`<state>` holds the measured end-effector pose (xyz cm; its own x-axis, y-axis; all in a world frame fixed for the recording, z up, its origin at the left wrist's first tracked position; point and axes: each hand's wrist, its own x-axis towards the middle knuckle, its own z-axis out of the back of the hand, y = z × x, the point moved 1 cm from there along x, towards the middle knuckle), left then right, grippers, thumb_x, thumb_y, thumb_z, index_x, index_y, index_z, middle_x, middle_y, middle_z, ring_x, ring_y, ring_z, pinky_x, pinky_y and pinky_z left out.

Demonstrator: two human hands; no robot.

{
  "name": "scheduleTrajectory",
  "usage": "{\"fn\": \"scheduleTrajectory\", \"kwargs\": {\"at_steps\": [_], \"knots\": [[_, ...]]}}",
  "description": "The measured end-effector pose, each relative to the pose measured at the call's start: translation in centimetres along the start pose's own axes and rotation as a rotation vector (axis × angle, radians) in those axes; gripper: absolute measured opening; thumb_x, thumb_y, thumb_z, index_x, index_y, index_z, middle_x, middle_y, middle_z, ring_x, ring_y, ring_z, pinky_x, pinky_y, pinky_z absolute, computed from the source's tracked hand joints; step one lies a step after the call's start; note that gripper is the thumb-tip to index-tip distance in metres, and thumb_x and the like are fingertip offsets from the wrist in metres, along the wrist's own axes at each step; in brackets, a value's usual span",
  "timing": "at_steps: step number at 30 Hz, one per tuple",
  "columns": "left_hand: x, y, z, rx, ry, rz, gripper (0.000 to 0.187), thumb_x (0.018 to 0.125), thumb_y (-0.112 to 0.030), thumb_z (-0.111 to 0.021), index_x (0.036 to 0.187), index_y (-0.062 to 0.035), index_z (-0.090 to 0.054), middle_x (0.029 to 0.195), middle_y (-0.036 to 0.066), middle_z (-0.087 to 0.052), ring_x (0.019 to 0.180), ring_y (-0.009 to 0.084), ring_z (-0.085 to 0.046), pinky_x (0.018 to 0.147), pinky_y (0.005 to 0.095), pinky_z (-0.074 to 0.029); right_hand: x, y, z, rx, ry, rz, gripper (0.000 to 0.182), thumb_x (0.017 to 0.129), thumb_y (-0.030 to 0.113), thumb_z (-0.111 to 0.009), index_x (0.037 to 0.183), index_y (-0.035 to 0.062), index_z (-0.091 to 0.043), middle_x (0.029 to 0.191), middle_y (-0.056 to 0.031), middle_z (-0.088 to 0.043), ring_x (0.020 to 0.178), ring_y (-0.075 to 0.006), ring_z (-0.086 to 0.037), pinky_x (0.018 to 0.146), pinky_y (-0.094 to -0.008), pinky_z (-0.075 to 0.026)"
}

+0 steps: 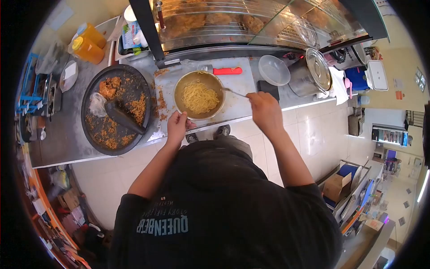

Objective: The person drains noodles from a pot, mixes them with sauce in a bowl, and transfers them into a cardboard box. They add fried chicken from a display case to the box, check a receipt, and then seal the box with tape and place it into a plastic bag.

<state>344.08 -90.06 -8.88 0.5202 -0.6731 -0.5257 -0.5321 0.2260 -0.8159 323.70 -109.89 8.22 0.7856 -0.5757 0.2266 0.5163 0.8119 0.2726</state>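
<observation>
A metal bowl [179, 82] of yellow noodles [199, 97] stands on a white cutting board [242, 101] near the counter's front edge. My left hand [178, 125] grips the bowl's near-left rim, thumb on top. With my right hand [264, 110] I hold a thin metal utensil [236, 93] by its handle. It points left, its tip at the bowl's right rim; whether it is a fork or a spoon I cannot make out. Behind the bowl lies a knife with a red handle [227, 71].
Left of the board is a large black stone mortar [89, 130] with a pestle [122, 117] and orange-brown crumbs. A clear plastic bowl [274, 70] and a steel pot [305, 80] stand at right. A glass display case [268, 20] of fried food borders the back.
</observation>
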Motion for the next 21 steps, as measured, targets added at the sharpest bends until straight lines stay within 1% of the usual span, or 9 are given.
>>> {"fn": "scheduleTrajectory", "kwargs": {"at_steps": [3, 4, 5, 7, 10, 13, 16, 19, 21], "knots": [[-0.3, -0.2, 0.1, 0.126, 0.023, -0.028, 0.028, 0.105, -0.024, -0.055, 0.087, -0.0022, -0.053, 0.074, 0.006, -0.058, 0.065, 0.0167, -0.066, 0.065, 0.0316, -0.061, 0.0, -4.3, -0.5, 0.213, -0.015, -0.346, 0.012, 0.092, 0.011, -0.06, 0.096, 0.0035, -0.069, 0.08, -0.0184, -0.068, 0.075, -0.0384, -0.066, 0.068, -0.0465, -0.052], [-0.6, -0.4, 0.1, 0.167, 0.025, -0.035, 0.028, 0.105, -0.024, -0.056, 0.088, -0.0015, -0.053, 0.074, 0.006, -0.058, 0.065, 0.0168, -0.066, 0.064, 0.0307, -0.06, 0.2, -6.7, -1.2, 0.261, -0.035, -0.413, 0.014, 0.093, 0.014, -0.061, 0.095, 0.003, -0.069, 0.08, -0.0215, -0.069, 0.076, -0.0405, -0.068, 0.067, -0.0483, -0.052], [-0.7, -0.5, 0.2, 0.206, 0.023, -0.042, 0.028, 0.104, -0.023, -0.056, 0.088, -0.0008, -0.053, 0.074, 0.006, -0.058, 0.064, 0.0169, -0.067, 0.063, 0.0299, -0.06, 0.9, -8.8, -2.2, 0.214, -0.064, -0.399, 0.014, 0.093, 0.015, -0.061, 0.095, 0.0035, -0.069, 0.08, -0.0212, -0.069, 0.077, -0.0406, -0.068, 0.067, -0.0483, -0.052], [-1.0, 0.3, 0.9, 0.207, 0.036, -0.098, 0.032, 0.105, -0.029, -0.055, 0.09, -0.0008, -0.054, 0.075, 0.006, -0.059, 0.067, 0.0162, -0.067, 0.064, 0.0305, -0.059, 2.6, -12.0, -3.9, 0.127, -0.116, -0.374, 0.016, 0.093, 0.017, -0.06, 0.094, 0.0045, -0.07, 0.079, -0.0206, -0.07, 0.078, -0.0408, -0.069, 0.068, -0.0484, -0.053], [-1.9, 0.2, 1.4, 0.228, 0.011, -0.126, 0.035, 0.107, -0.033, -0.05, 0.091, -0.0018, -0.054, 0.076, 0.006, -0.059, 0.07, 0.0167, -0.067, 0.068, 0.0309, -0.059, 6.2, -13.6, -5.2, -0.016, 0.008, -0.342, 0.018, 0.092, 0.02, -0.059, 0.092, 0.0066, -0.072, 0.08, -0.0196, -0.071, 0.077, -0.0403, -0.069, 0.069, -0.0491, -0.055], [-2.8, -0.2, 1.8, 0.216, -0.088, -0.143, 0.034, 0.107, -0.032, -0.049, 0.09, -0.0027, -0.053, 0.077, 0.006, -0.06, 0.07, 0.0167, -0.066, 0.069, 0.0303, -0.057, 9.0, -13.6, -5.8, -0.128, 0.137, -0.26, 0.019, 0.09, 0.02, -0.059, 0.09, 0.008, -0.073, 0.08, -0.0194, -0.071, 0.077, -0.0399, -0.07, 0.07, -0.0501, -0.056], [-3.5, -0.4, 2.0, 0.224, -0.164, -0.2, 0.035, 0.108, -0.033, -0.048, 0.089, -0.0042, -0.051, 0.076, 0.006, -0.06, 0.07, 0.0168, -0.066, 0.069, 0.0298, -0.055, 10.1, -14.1, -6.7, -0.141, 0.171, -0.218, 0.017, 0.089, 0.018, -0.059, 0.088, 0.0084, -0.073, 0.08, -0.0203, -0.071, 0.077, -0.0397, -0.07, 0.07, -0.0513, -0.056], [-4.4, -1.1, 1.0, 0.231, -0.222, -0.221, 0.035, 0.108, -0.033, -0.046, 0.088, -0.0048, -0.051, 0.076, 0.006, -0.061, 0.07, 0.0165, -0.066, 0.069, 0.03, -0.055, 10.4, -14.8, -8.1, -0.169, 0.262, -0.18, 0.019, 0.089, 0.018, -0.059, 0.088, 0.007, -0.073, 0.081, -0.0209, -0.071, 0.076, -0.0401, -0.07, 0.069, -0.0515, -0.056], [-4.6, -1.5, 0.3, 0.224, -0.256, -0.228, 0.035, 0.108, -0.033, -0.046, 0.088, -0.0048, -0.051, 0.076, 0.006, -0.061, 0.07, 0.0164, -0.065, 0.07, 0.03, -0.055, 10.0, -16.2, -9.8, 0.024, 0.18, -0.199, 0.019, 0.09, 0.019, -0.06, 0.088, 0.0058, -0.073, 0.082, -0.0215, -0.071, 0.077, -0.0383, -0.071, 0.07, -0.0491, -0.055]]}}
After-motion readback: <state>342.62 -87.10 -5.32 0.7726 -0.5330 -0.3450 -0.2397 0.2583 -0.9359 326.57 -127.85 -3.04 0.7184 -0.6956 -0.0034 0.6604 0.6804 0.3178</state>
